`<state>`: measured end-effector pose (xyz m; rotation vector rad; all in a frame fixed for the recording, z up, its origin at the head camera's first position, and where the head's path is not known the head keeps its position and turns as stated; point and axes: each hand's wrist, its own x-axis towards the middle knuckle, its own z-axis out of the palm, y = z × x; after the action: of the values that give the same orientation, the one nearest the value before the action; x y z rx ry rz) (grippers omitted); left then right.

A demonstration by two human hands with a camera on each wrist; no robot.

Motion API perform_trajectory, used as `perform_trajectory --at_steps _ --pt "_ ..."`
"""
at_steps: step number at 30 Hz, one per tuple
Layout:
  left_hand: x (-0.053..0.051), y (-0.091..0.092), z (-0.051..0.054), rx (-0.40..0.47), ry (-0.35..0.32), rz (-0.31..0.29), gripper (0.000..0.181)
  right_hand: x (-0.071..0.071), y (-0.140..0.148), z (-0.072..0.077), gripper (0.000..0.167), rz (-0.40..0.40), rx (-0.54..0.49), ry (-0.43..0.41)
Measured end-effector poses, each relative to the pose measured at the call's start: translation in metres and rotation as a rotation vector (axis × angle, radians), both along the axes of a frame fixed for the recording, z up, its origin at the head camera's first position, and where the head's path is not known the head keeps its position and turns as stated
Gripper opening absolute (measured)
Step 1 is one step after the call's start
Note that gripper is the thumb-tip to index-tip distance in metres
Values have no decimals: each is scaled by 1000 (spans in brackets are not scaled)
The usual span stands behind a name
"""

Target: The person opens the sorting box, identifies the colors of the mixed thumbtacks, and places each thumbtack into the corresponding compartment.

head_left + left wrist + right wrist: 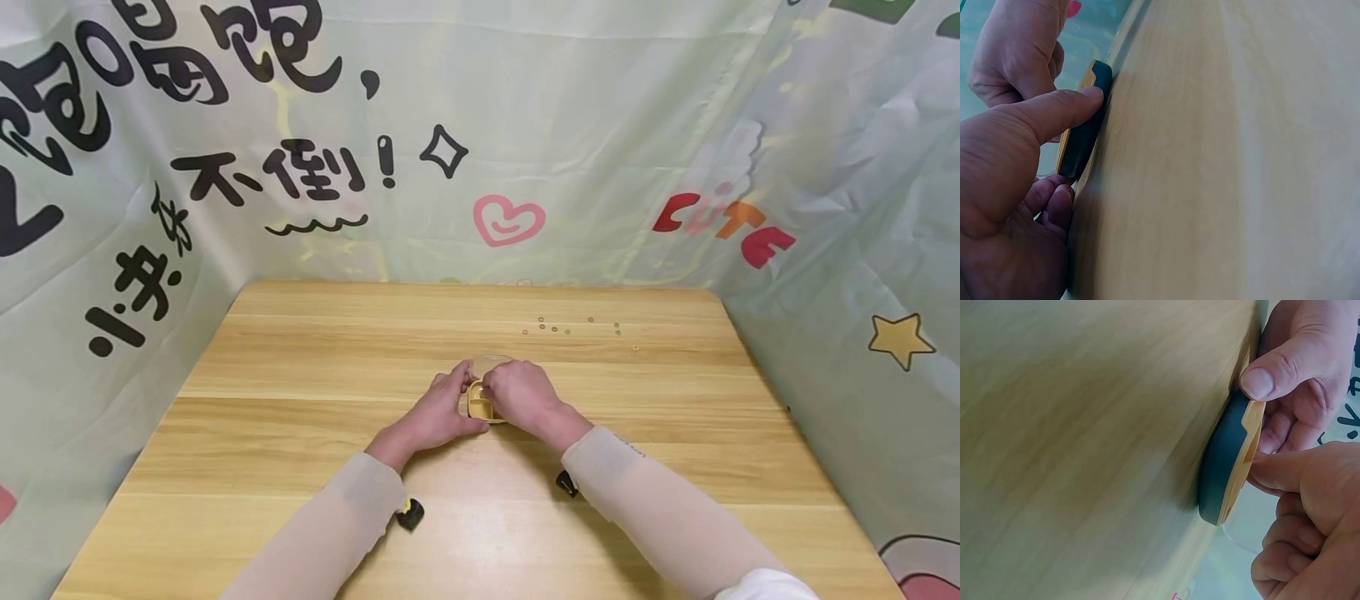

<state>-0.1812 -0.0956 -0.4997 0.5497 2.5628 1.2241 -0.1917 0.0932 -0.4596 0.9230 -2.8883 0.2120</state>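
A small compartment box (480, 407) with a yellow inside and a dark green outer shell sits on the table; its clear lid (491, 363) stands raised at the back. My left hand (438, 414) holds the box from the left, thumb at the near edge and fingers at the far side. In the left wrist view, that thumb presses on the box's dark side (1088, 131). From the right, my right hand (525, 398) reaches into the box. Its fingertips dip past the yellow rim (1244, 459) with the other fingers curled; whether they pinch anything is hidden.
Several tiny red and green rings (554, 329) lie scattered on the wooden table (300, 358) behind and to the right of the box. Printed cloth walls (600, 150) stand around the back and sides. A dark wrist mount (410, 514) hangs beside the left sleeve.
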Motion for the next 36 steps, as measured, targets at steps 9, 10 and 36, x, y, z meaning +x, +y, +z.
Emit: perform_trajectory --at_steps 9,10,36 --pt "0 0 1 12 -2 -1 103 1 8 5 8 -89 -143 -48" --pt "0 0 1 13 0 -1 102 2 11 6 9 -105 -164 -44" --pt "2 1 -1 4 -2 20 109 -46 197 3 32 -630 -285 -4"
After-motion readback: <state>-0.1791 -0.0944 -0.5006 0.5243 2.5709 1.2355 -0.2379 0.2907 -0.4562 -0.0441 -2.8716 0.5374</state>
